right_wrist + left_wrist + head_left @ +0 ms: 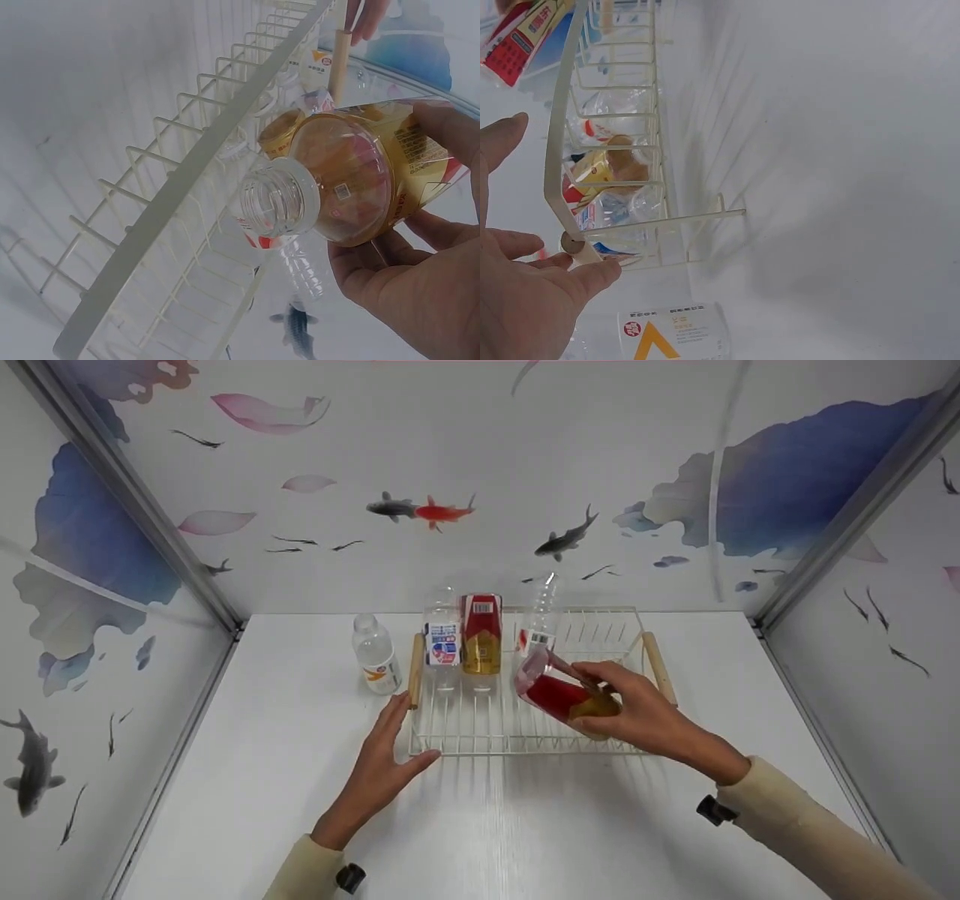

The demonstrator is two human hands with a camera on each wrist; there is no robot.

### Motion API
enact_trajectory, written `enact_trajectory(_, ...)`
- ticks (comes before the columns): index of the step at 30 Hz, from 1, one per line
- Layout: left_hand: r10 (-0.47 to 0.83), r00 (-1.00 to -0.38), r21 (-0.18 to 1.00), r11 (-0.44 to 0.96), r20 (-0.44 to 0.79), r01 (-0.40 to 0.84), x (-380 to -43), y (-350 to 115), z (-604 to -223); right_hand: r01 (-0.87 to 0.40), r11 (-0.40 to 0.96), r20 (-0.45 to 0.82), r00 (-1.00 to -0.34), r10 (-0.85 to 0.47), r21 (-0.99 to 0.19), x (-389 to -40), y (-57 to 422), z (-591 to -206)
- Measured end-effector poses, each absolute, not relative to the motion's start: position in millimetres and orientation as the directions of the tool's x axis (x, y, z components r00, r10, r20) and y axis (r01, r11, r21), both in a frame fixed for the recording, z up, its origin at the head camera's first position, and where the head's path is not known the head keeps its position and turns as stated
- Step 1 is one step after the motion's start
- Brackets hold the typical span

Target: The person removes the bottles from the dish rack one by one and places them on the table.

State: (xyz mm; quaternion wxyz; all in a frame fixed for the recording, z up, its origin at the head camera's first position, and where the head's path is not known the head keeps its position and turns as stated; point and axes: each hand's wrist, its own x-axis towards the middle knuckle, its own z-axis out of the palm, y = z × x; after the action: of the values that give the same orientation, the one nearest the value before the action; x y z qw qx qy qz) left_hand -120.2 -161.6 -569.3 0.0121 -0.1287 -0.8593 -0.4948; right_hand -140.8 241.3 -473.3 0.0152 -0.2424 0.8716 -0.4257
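My right hand (637,709) grips a plastic bottle (555,690) with a red and gold label, tilted above the right part of a cream wire rack (487,746). Its uncapped neck (277,199) faces the rack's front rail in the right wrist view. At the rack's front left corner, my left hand (382,765) has its fingertips at the wooden handle (415,671), the thumb spread away. In the rack lie a clear bottle with a blue and white label (444,645), another red and gold bottle (481,634), and a clear bottle (541,615) partly hidden by the held one.
A small clear bottle with an orange and white label (377,656) stands on the white table (300,780), left of the rack. A second wooden handle (660,669) is on the rack's right side. Printed panels (480,457) enclose the table's back and sides.
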Motion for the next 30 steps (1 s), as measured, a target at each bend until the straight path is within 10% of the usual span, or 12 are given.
enact_trajectory(30,0.291,-0.897,0.770,0.465,0.333,0.437,-115,-156,-547,-0.459,0.516,0.165,-0.840,-0.517,-0.723,-137,232,-471)
